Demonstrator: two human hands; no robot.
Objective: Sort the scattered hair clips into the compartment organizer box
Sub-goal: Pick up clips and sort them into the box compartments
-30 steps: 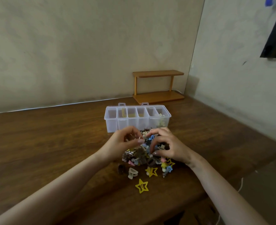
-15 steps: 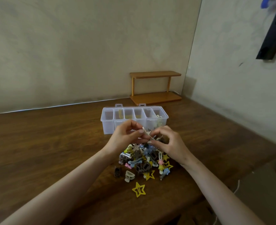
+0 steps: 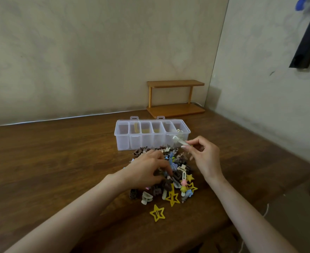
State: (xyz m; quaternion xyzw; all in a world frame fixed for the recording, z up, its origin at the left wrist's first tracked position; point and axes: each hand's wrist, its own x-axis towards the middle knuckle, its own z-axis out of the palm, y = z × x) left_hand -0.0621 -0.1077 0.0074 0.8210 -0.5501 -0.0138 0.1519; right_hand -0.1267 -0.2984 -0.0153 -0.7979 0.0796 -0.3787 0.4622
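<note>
Several compartments are sitting in a row inside the translucent plastic organizer box (image 3: 125, 143), which is standing open on the dark, wood-grained surface (image 3: 59, 161), its smooth front wall just behind the heap of hair clips (image 3: 176, 181). The heap is mixing blocky brown claws, pale blue and cream pieces and flat yellow star outlines, and one yellow star (image 3: 157, 213) is lying apart at the near side. The right grip (image 3: 205, 157) is pinching a slim clear clip (image 3: 179, 141) between thumb and fingertip, holding it raised in front of the box's right end. The left grip (image 3: 146, 172) is resting on the heap with its fingers bent down among the clips; whether it is pinching one cannot be told. Pale clips are showing in the rightmost compartment and yellowish ones in some middle ones. A small two-tier wooden shelf (image 3: 176, 95) is standing against the mottled wall, well behind the box. The surface is stretching wide to the left, while its right edge is running close past the right forearm.
</note>
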